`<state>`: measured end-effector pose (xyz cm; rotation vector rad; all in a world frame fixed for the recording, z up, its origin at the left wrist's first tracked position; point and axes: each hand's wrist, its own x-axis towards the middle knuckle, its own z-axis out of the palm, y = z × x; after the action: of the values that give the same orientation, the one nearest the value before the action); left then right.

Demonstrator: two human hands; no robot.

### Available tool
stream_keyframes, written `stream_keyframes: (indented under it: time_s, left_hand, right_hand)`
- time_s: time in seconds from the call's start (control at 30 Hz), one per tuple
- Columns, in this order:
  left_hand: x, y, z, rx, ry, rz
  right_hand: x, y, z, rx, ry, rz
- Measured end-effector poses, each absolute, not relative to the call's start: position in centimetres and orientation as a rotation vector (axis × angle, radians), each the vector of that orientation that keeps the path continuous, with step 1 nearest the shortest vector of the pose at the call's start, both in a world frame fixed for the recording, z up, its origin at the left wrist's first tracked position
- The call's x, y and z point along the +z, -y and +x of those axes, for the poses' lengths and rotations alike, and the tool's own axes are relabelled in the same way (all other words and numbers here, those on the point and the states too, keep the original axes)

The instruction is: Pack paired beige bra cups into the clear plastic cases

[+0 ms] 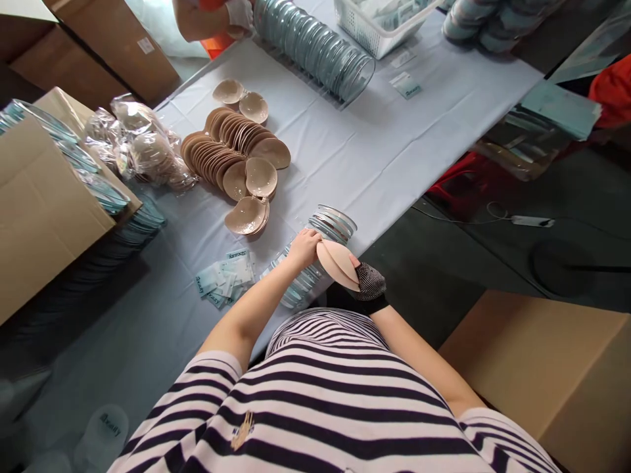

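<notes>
My right hand (369,284), in a dark mesh glove, grips a pair of beige round pads (338,264) over the table's near edge. My bare left hand (304,247) pinches the left rim of the same pads. Just behind my hands lies a row of clear round plastic cases (331,224) on their sides. Small printed sachets (224,279) lie to the left of my left forearm.
Rows of beige pads (231,148) lie mid-table on the pale cloth (384,144), with bagged pads (142,141) to their left. A long row of clear cases (315,49) and a white basket (379,23) stand far back. Another person's hand (239,14) works there. Cardboard boxes (39,203) flank me.
</notes>
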<state>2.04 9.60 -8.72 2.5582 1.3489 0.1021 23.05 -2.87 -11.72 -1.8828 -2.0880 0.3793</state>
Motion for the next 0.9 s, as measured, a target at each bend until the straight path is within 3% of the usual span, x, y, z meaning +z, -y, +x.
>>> stream_keyframes:
  time_s: [0.37,0.57,0.9]
  left_hand:
    - [-8.7,-9.0,2.2,0.497,-1.524,2.186]
    - [-9.5,-9.6,1.9,0.302,-1.354,2.257]
    - [-9.3,-9.1,2.3,0.305,-1.334,2.238]
  right_hand:
    - [-8.0,0.6,21.3,0.561,2.127,-2.073]
    - [-7.3,-1.5,20.8,0.619,2.309,-2.041]
    - [-10.8,-3.6,21.2,0.623,2.367,-2.065]
